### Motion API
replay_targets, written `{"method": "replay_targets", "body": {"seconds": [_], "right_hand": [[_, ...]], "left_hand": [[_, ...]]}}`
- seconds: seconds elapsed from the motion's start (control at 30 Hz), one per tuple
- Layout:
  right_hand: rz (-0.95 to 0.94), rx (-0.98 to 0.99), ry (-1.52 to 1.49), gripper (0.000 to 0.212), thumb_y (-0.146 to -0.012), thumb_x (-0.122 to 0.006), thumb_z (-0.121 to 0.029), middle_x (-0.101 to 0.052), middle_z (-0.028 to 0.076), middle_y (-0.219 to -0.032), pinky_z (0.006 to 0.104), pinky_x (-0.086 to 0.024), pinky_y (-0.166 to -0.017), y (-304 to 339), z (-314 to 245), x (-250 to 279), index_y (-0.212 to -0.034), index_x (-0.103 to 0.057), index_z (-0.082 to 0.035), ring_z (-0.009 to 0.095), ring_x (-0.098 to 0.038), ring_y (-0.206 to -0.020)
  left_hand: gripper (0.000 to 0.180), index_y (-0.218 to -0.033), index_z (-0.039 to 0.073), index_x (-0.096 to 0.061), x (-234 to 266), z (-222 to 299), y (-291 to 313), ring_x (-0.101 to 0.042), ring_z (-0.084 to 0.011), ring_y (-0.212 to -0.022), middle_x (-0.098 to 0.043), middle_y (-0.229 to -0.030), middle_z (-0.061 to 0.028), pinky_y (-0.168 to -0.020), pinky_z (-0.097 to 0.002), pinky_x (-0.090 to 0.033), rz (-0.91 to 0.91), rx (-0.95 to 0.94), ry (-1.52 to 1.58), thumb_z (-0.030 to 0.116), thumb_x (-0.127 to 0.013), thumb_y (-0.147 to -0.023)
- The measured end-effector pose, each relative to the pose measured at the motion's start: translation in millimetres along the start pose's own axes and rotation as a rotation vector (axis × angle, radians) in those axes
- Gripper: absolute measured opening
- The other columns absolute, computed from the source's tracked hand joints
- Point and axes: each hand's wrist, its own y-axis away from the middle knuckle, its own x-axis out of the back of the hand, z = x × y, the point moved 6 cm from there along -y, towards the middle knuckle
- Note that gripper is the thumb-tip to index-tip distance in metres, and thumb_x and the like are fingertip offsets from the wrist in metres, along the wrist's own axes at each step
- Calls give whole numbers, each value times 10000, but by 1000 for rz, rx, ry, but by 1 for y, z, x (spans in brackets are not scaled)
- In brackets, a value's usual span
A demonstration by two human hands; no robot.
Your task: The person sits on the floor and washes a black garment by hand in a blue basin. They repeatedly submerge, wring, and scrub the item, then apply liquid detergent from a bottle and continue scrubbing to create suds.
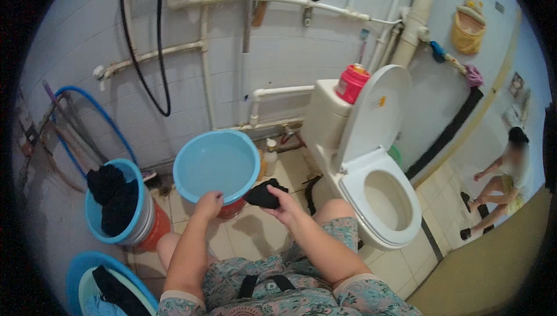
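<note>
My right hand (284, 207) is closed round a small bunched black cloth (266, 194), held in the air just right of a light blue basin (217, 162). What kind of garment the cloth is, I cannot tell. At the basin's near rim, my left hand (209, 204) has its fingers curled together; whatever they may hold is hidden. Cloudy water fills the basin, which rests on a reddish bucket (232, 208).
Dark clothes (116, 197) lie in a blue basin on stacked buckets at left; another basin (75, 275) below holds clothes. A toilet (380, 194) with raised lid stands at right, a pump bottle (271, 156) beside the water basin. A person (510, 177) sits far right.
</note>
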Motion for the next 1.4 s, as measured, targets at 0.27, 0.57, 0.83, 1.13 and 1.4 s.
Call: {"method": "replay_targets", "body": {"seconds": [0.27, 0.57, 0.83, 1.13, 1.4], "right_hand": [[156, -83, -123, 333, -836, -577, -234, -537, 122, -1127, 461, -496, -816, -37, 34, 61, -1114, -497, -70, 280, -544, -1012], [198, -130, -80, 318, -838, -569, -256, -553, 104, -1102, 445, -494, -788, -22, 34, 61, -1108, -511, -99, 259, -543, -992], [159, -124, -53, 307, -837, -582, -240, -556, 118, -1099, 477, -483, -828, -18, 27, 61, -1094, -517, -85, 286, -542, -1015], [139, -82, -93, 340, -833, -590, -216, -538, 135, -1127, 477, -476, -856, -11, 19, 38, -1123, -485, -73, 294, -534, -1036], [120, -127, -218, 334, -835, -584, -192, -520, 139, -1155, 501, -461, -866, -28, 37, 52, -1125, -480, -63, 312, -524, -1050]], "left_hand": [[237, -994, 83, -619, -11, 20, 17, -584, -293, -914, -597, -1058, -112, -787, -388, -459, -194, -17, 108, 170, -509, -802], [565, -1338, 81, -283, -83, -24, 24, -594, -315, -958, -604, -1032, -186, -779, -431, -463, -501, 24, -559, 117, -459, -802], [428, -1238, 50, -435, -109, -42, -4, -571, -290, -1013, -559, -1134, -169, -837, -401, -453, -429, 53, -453, 174, -433, -829], [348, -1080, 23, -545, -145, -45, -15, -570, -316, -970, -552, -1100, -222, -837, -424, -440, -537, -302, -468, 228, -503, -803], [300, -1049, 123, -579, -44, 41, 5, -572, -333, -918, -607, -1005, -143, -776, -412, -449, -299, -236, -153, 294, -525, -808]]}}
